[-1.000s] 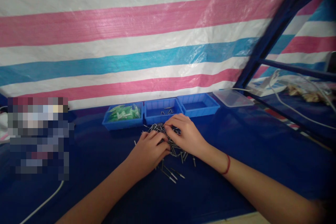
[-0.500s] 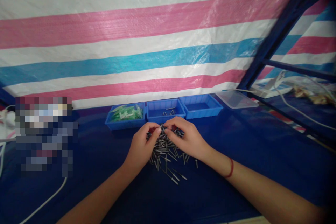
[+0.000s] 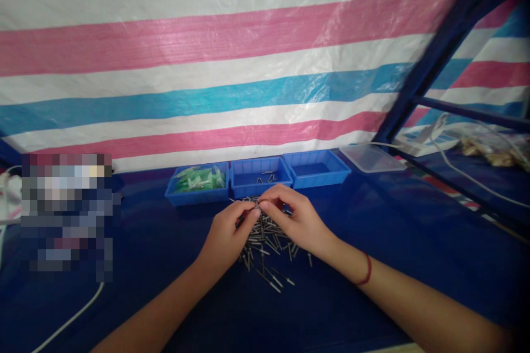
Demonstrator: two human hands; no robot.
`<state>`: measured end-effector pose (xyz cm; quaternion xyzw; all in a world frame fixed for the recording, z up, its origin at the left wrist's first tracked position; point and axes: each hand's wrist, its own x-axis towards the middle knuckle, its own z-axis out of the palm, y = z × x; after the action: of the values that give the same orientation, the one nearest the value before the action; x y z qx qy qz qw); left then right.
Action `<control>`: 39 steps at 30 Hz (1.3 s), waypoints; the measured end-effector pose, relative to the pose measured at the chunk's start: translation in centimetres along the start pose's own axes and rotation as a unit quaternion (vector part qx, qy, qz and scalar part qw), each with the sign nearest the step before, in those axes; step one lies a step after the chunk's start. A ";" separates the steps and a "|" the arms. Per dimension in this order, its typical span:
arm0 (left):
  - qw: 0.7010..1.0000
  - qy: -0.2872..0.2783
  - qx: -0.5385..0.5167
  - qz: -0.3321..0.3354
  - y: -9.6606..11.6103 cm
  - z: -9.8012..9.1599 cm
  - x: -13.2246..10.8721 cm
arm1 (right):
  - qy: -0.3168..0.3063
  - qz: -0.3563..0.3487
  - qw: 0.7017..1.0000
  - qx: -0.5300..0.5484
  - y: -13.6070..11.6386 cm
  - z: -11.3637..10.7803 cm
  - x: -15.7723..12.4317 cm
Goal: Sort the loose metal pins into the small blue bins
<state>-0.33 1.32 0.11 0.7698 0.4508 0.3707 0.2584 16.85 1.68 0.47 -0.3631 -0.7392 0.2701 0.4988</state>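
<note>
A loose pile of blind rivets (image 3: 265,234), silvery with long thin pins, lies on the blue table. Over the far part of this pile my left hand (image 3: 229,229) and my right hand (image 3: 296,218) meet at the fingertips. Both hands pinch with thumb and forefinger at a small metal piece, seemingly a blind rivet (image 3: 257,206), mostly covered by the fingers. My right wrist wears a red cord. Several rivets lie apart at the pile's near edge.
Behind the pile stand three blue trays: one tray (image 3: 194,197) with green-and-white packets, a middle tray (image 3: 244,183) with several rivets, and a right tray (image 3: 321,178). A clear lid (image 3: 372,158) lies farther right. A white cable (image 3: 70,320) crosses the left side; a blue frame post (image 3: 430,60) rises at right.
My left hand has shifted slightly down and toward my right hand, its thumb and forefinger closer together. More of the pile's far edge shows. The trays stand unchanged.
</note>
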 end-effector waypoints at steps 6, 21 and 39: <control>1.000 0.002 0.000 0.001 0.2 0.0 -0.1 | 0.004 0.022 1.000 0.007 0.0 0.2 -0.2; 0.996 0.081 0.019 0.010 0.3 -0.4 0.0 | -0.037 -0.064 0.991 -0.107 0.2 -0.2 0.1; 0.942 -0.185 0.218 0.178 1.2 0.0 -0.8 | 0.087 -0.024 0.955 -0.284 1.6 -1.6 1.1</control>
<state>-0.01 0.07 0.67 0.9298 0.3209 0.1545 0.0929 18.46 3.55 0.41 -0.4940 -0.7475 0.0043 0.4441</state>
